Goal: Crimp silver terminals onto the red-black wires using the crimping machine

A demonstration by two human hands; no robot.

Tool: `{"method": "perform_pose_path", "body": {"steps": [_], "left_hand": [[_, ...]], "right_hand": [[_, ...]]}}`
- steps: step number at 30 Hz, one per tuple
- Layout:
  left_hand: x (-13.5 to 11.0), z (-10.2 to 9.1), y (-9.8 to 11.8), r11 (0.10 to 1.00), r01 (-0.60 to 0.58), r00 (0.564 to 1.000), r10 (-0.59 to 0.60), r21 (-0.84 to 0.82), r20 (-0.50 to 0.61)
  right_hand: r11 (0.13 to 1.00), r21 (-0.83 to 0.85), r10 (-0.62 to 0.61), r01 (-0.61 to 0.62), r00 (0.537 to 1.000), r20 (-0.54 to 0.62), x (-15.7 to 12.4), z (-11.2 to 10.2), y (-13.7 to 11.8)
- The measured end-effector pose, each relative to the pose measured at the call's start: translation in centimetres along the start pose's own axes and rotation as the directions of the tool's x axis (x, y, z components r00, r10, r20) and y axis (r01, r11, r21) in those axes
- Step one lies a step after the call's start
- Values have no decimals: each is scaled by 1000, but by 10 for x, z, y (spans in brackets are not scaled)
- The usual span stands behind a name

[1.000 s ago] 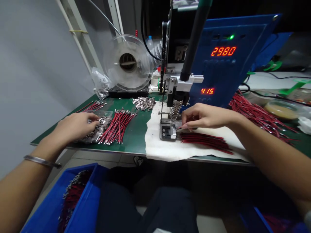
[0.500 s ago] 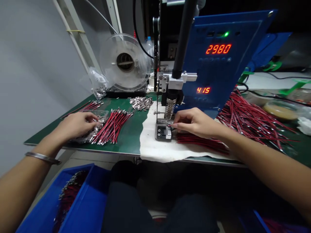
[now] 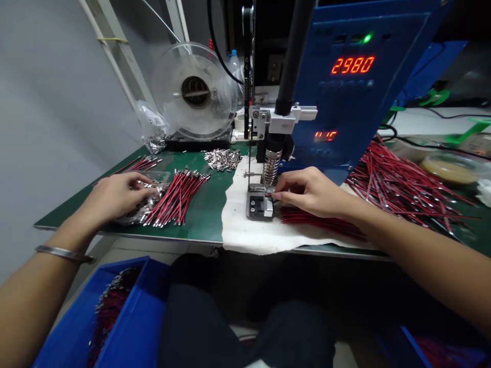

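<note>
Digits (image 3: 353, 65) glowing red on a blue control box (image 3: 383, 30) in the head view read 2980; a lower readout (image 3: 326, 136) is broken up and hard to read. A white label (image 3: 154, 118) on a small plastic bag at the back is too blurred to read.

On the green counter (image 3: 207, 225), the left hand (image 3: 117, 197) curves over a clear bag (image 3: 163, 178) holding small metal parts; whether its grip has taken a part, I cannot tell. The right hand's (image 3: 309, 193) grip is pinched, thumb against forefinger, on a red wire (image 3: 268, 194) at the small metal fixture (image 3: 259, 205) beneath the machine's spring. Most of that wire is hidden by the fingers.

Bundled red and black wires (image 3: 320, 221) lie on pale cloth (image 3: 249, 237) under the right hand, partly covered by it. More metal-tipped wires (image 3: 178, 197) lie beside the bag; loose metal parts (image 3: 222, 159) are heaped behind.

Below the counter, a blue bin (image 3: 143, 301) at left contains red wires with metal ends. Another bin (image 3: 414, 345), lower right, is cut off and dark, with reddish contents hard to make out.
</note>
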State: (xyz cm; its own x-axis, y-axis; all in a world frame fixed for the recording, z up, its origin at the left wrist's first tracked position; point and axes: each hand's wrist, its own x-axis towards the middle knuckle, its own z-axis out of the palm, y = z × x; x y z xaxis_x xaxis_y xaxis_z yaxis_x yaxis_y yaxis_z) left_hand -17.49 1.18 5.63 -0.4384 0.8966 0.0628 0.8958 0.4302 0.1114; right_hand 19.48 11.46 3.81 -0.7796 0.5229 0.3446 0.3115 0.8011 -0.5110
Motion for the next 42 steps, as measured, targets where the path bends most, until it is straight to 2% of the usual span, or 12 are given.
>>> {"method": "perform_pose_path", "body": {"steps": [4,7,9,11,14,17,19,23,26,33,39,42], "left_hand": [[-12,-5,-1,984,97,976,-123,-147,-181],[-41,-17,25,878,78,862,-298,-473,-410],[-62,-22,52,826,-52,816,-289,-562,-500],[-77,-18,80,810,-143,866,-175,-568,-468],[-82,6,112,775,-305,920,89,-554,-382],[-74,35,131,731,-469,876,313,-496,-367],[-68,46,137,744,-513,855,393,-429,-339],[-64,48,130,809,-439,898,392,-390,-198],[-62,42,120,817,-427,904,392,-388,-171],[-49,45,116,738,-559,820,560,-378,-119],[-38,43,114,722,-579,794,604,-380,-63],[-39,41,113,725,-571,801,594,-386,-68]], "right_hand": [[1000,3,-7,7,1000,-11,0,0,0],[1000,-3,-4,4,1000,5,0,0,1],[1000,-8,-10,10,1000,6,0,-1,2],[1000,-10,-16,16,1000,2,0,-1,3],[999,-8,-40,40,999,4,1,-1,3],[999,-16,-48,48,999,3,1,0,4],[999,-25,-38,37,999,-4,0,0,4],[999,-31,-44,44,999,-8,0,1,4],[999,-21,-40,40,999,-9,0,1,3],[1000,-8,6,-7,999,-31,-2,0,2],[999,-28,41,-42,999,-19,-1,1,-1],[998,-38,39,-40,999,-13,-1,0,-1]]}}
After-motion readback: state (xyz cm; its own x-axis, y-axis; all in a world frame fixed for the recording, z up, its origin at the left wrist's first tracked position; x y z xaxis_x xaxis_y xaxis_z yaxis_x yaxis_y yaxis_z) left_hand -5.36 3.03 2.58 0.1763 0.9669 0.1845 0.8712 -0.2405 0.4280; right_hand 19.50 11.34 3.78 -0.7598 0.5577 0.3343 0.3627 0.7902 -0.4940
